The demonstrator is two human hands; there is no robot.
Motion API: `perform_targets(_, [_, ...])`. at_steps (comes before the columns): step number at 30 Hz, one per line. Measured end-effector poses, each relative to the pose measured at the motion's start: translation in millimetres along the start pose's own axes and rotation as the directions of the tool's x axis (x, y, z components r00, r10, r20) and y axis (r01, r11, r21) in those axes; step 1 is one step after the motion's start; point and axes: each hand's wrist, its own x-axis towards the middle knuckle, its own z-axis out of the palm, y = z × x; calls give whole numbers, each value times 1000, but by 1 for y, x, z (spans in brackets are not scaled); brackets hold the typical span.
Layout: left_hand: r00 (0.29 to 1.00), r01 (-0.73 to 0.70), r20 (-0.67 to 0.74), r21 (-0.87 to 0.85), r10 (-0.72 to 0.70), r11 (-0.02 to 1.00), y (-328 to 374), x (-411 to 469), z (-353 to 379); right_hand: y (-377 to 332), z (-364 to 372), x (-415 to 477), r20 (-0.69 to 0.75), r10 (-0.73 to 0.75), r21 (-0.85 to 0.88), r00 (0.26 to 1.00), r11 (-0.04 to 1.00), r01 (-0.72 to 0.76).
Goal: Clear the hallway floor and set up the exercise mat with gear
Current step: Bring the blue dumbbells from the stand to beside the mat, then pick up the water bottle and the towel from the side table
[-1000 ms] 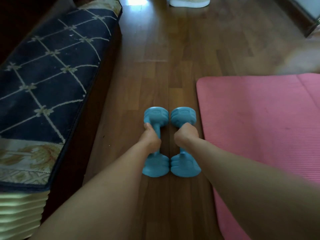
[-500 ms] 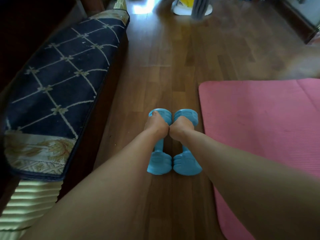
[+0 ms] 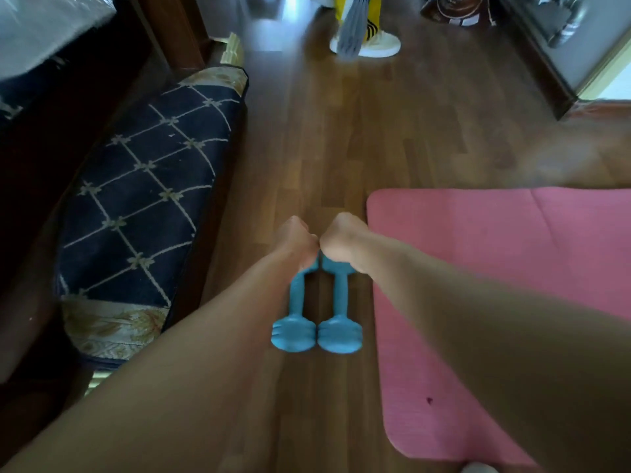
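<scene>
Two light-blue dumbbells lie side by side on the wooden floor, just left of the pink exercise mat [image 3: 495,268]. My left hand [image 3: 295,238] is curled over the far head of the left dumbbell [image 3: 293,334]. My right hand [image 3: 341,240] is curled over the far head of the right dumbbell [image 3: 339,336]. My knuckles touch each other. Both handles and near heads are in plain sight; the far heads are hidden under my hands.
A long seat with a navy diamond-pattern cover [image 3: 143,199] runs along the left. A white round stand base [image 3: 365,46] with a yellow and grey object sits at the far end of the hallway. A dark door frame [image 3: 563,80] stands at the far right.
My hands have slid from the dumbbell handles forward onto the far heads and come together. The view has tilted up, showing more of the hallway.
</scene>
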Motion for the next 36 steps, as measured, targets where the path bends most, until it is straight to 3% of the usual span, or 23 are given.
perform_targets(7, [999, 51, 7, -113, -50, 992, 96, -69, -78, -49, -104, -75, 46, 40, 119, 998, 992, -45])
perform_targets(11, [996, 80, 42, -199, -73, 977, 154, -126, -135, -80, -169, -137, -10, 85, 208, 996, 975, -81])
perform_targets(18, [996, 57, 84, -289, -33, 956, 257, -232, -241, -140, -283, -245, -111, 46, 327, 993, 945, -7])
perform_targets(26, [977, -211, -94, -264, 193, 941, 361, -338, -340, -207, -405, -350, -183, -84, 337, 979, 931, 143])
perform_targets(31, [892, -422, -248, -158, 378, 893, 400, -385, -382, -234, -450, -412, -349, -106, 329, 931, 916, 228])
perform_targets(36, [814, -562, -283, -169, 507, 809, 419, -426, -413, -252, -465, -474, -489, -135, 292, 862, 906, 307])
